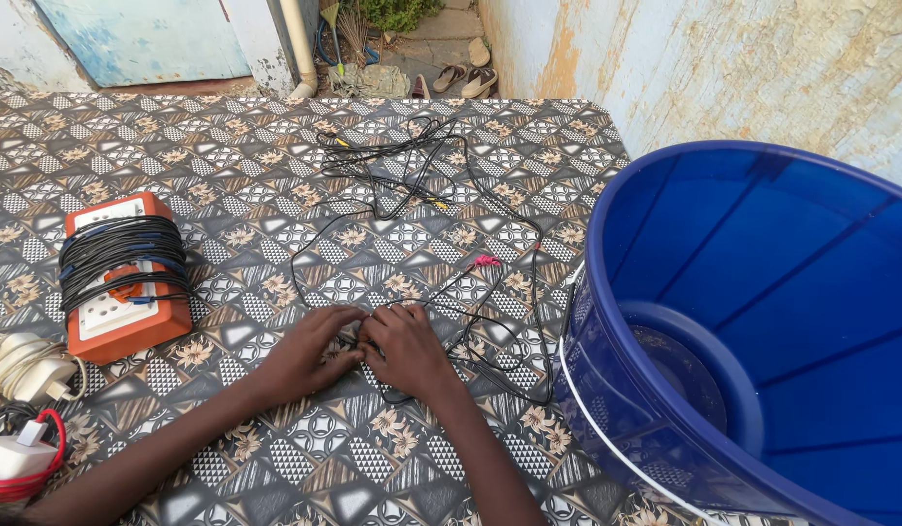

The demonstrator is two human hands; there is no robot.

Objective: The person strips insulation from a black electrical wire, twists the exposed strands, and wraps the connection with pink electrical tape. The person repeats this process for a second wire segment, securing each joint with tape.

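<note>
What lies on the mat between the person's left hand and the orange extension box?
In the head view, only bare patterned mat lies between the left hand and the orange extension box; the black cable tangle is further right.

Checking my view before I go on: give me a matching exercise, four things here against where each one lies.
Things:
1. orange extension box
2. blue tub
3. loose black cable
4. sandals

Places:
A. on the ground beyond the table's far edge
B. right of both hands, beside the wall
C. left of the hands, wound with black cord
D. spread on the patterned tablecloth, reaching the hands

Pairs: 1-C, 2-B, 3-D, 4-A
</note>
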